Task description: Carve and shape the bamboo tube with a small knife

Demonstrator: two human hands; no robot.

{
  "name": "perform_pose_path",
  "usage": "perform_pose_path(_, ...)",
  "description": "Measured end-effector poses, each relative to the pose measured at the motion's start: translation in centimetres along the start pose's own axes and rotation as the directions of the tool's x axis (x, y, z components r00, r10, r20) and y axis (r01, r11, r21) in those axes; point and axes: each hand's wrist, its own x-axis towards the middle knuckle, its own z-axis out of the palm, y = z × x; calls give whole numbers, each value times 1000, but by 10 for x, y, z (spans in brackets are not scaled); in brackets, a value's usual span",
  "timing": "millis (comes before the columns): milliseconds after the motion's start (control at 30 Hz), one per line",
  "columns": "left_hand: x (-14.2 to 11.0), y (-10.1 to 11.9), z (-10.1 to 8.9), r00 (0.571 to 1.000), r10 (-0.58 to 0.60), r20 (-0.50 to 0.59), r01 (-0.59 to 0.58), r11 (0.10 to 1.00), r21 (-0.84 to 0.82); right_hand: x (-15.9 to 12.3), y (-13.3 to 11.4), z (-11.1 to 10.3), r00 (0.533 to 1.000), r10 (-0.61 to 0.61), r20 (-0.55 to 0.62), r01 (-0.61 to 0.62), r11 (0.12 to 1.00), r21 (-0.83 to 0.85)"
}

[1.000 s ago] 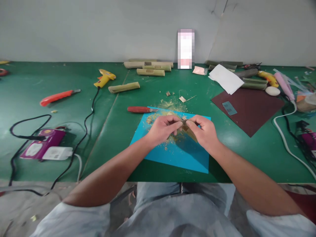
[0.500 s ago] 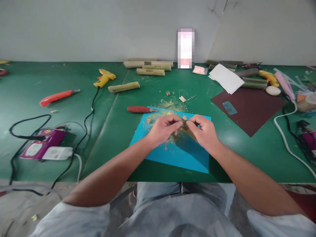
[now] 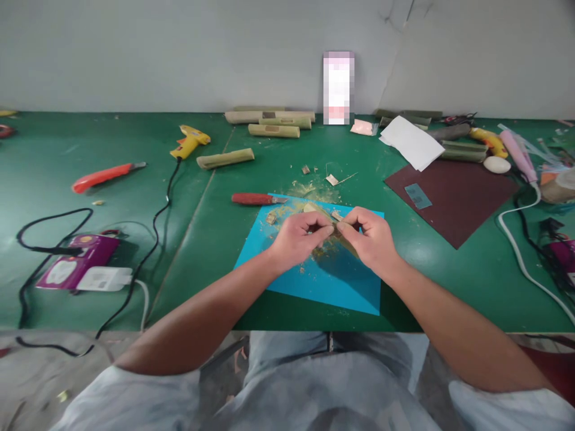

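Note:
My left hand (image 3: 302, 234) and my right hand (image 3: 366, 232) meet over a blue sheet (image 3: 327, 287), thumbs and fingers pinched together. Between them is a length of bamboo (image 3: 347, 245), slanting down toward the right hand and partly covered by it. Both hands grip it near its middle, fingertips almost touching; any smaller bit pinched there is hidden. Pale shavings and crumbs lie around the bamboo. A red-handled knife (image 3: 254, 199) rests at the sheet's top left edge, close to my left hand. Small cut chips, one at the back (image 3: 332, 179), are scattered beyond.
Several bamboo tubes (image 3: 274, 131) lie along the wall, another (image 3: 226, 158) nearer. Left are a yellow glue gun (image 3: 191, 142), red cutter (image 3: 105, 177) and purple power strip (image 3: 81, 260) with cables. Right are a dark red sheet (image 3: 453, 203), white paper (image 3: 411, 143) and a pink tool (image 3: 518, 157).
Both hands stay in nearly the same place. The fingertips have shifted slightly down and closer together over the bamboo, and more of its far end shows.

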Motion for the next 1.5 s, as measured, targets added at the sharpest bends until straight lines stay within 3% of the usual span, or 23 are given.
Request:
perform_pose_path(167, 0, -1, 0, 999, -13, -34, 12, 1000, -27, 0, -1, -1, 998, 57, 23, -58, 997, 42)
perform_pose_path(533, -1, 2, 0, 997, 75, -10, -74, 991, 116, 2, 1, 0, 999, -10, 41, 9, 1000, 16)
perform_pose_path(700, -1, -3, 2, 994, 100, -51, -93, 988, 124, 0, 0, -1, 999, -39, 26, 40, 999, -21)
perform_pose_path(933, 1, -13, 0, 992, 79, -94, -66, 988, 137, -1, 7, 2, 1000, -4, 24, 4, 1000, -17)
perform_pose_path(1267, -2, -3, -1, 988, 92, -125, -70, 984, 165, 1, 10, 2, 997, 38, 69, -34, 997, -69)
perform_pose_path(1500, -2, -7, 1, 955, 227, -193, -164, 941, 295, 1, 8, 3, 992, 65, 106, -65, 998, -7)
